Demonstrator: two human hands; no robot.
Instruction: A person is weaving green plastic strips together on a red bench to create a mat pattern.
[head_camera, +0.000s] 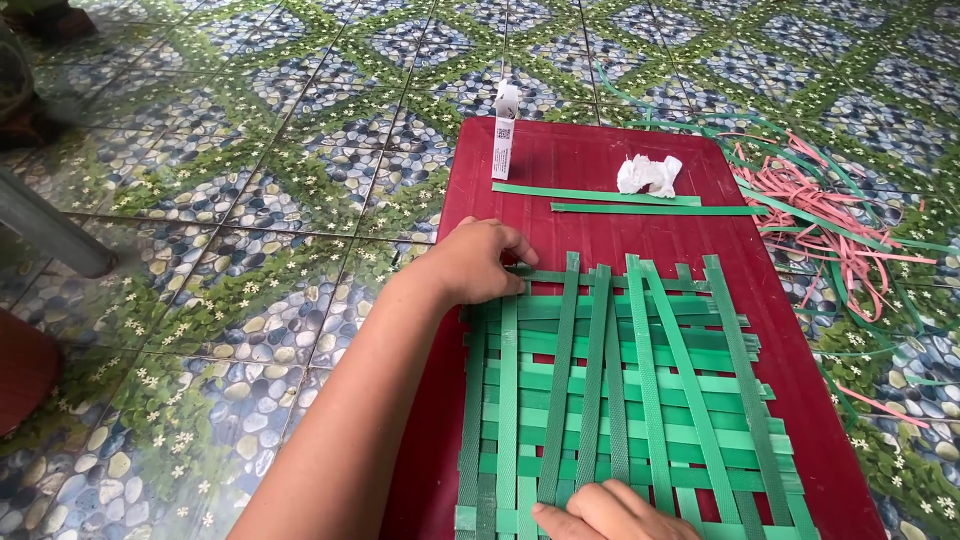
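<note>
A mat of woven green plastic strips lies on a dark red low table. My left hand rests on the mat's upper left corner, its fingers pinching the end of a green strip there. At the bottom edge of the view my right hand presses down on the mat's near side with curled fingers; only part of it shows.
Two loose green strips, a crumpled white scrap and a small white tube lie at the table's far end. A heap of pink and green strips lies on the patterned tile floor at right. A grey leg stands at left.
</note>
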